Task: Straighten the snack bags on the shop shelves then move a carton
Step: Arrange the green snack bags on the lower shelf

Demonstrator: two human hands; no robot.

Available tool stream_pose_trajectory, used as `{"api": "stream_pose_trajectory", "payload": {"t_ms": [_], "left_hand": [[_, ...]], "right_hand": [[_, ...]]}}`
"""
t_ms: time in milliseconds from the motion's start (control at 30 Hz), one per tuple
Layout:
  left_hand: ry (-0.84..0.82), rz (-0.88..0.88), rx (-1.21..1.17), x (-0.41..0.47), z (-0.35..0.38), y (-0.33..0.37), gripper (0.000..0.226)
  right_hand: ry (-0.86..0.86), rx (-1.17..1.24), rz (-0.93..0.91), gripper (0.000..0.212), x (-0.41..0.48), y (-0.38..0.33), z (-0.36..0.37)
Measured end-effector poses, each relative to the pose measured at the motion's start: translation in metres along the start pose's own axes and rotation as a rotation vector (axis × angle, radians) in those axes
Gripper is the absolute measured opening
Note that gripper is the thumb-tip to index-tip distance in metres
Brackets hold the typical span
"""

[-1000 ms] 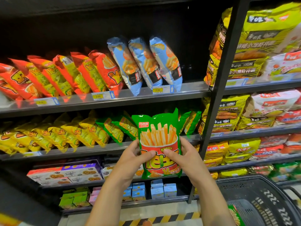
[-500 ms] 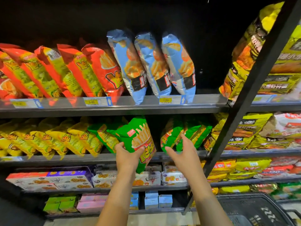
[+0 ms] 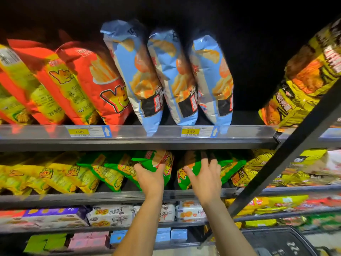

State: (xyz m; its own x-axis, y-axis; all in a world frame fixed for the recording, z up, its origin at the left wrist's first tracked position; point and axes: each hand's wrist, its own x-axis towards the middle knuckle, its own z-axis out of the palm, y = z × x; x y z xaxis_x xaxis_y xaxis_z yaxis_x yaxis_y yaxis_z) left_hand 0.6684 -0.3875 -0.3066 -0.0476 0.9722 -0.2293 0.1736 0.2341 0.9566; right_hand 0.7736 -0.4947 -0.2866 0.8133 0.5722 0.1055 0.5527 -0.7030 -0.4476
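Your left hand [image 3: 150, 179] grips the green fries bag [image 3: 156, 160] by its lower end, thumb on the front — bag stands on the second shelf [image 3: 73, 197] in the green row, long axis near upright, top tucked under the shelf above [image 3: 166, 143], print facing right. Right hand [image 3: 204, 179] lies flat, fingers [image 3: 214, 166] spread, on the neighbouring green bags [image 3: 231, 163].

Grey upper shelf [image 3: 166, 142] with leaning red bags [image 3: 103, 85] and blue bags [image 3: 181, 80], middle shelf [image 3: 92, 197] with yellow bags [image 3: 55, 177] and green bags [image 3: 231, 166]
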Motion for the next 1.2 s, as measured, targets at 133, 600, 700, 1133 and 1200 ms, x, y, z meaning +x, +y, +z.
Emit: {"api": "stream_pose_trajectory", "payload": {"t_ms": [133,600,700,1133,1200], "left_hand": [[0.012,-0.033,0.014,0.009,0.007,-0.014,0.07],[0.033,-0.001,0.053,-0.005,0.001,-0.028,0.096],[0.068,-0.002,0.021,-0.021,-0.006,-0.026,0.089],[-0.368,0.303,0.228,-0.115,-0.047,0.007,0.057],[-0.52,0.272,0.226,-0.137,-0.056,0.017,0.057]], "right_hand": [[0.007,-0.007,0.039,0.061,0.007,0.001,0.009],[0.185,0.277,0.009,0.032,0.009,0.015,0.008],[0.202,0.419,0.0,0.041,0.003,0.023,-0.005],[-0.2,0.88,-0.181,0.044,-0.065,0.081,-0.087],[-0.301,0.941,-0.22,0.044,-0.078,0.094,-0.102]]}}
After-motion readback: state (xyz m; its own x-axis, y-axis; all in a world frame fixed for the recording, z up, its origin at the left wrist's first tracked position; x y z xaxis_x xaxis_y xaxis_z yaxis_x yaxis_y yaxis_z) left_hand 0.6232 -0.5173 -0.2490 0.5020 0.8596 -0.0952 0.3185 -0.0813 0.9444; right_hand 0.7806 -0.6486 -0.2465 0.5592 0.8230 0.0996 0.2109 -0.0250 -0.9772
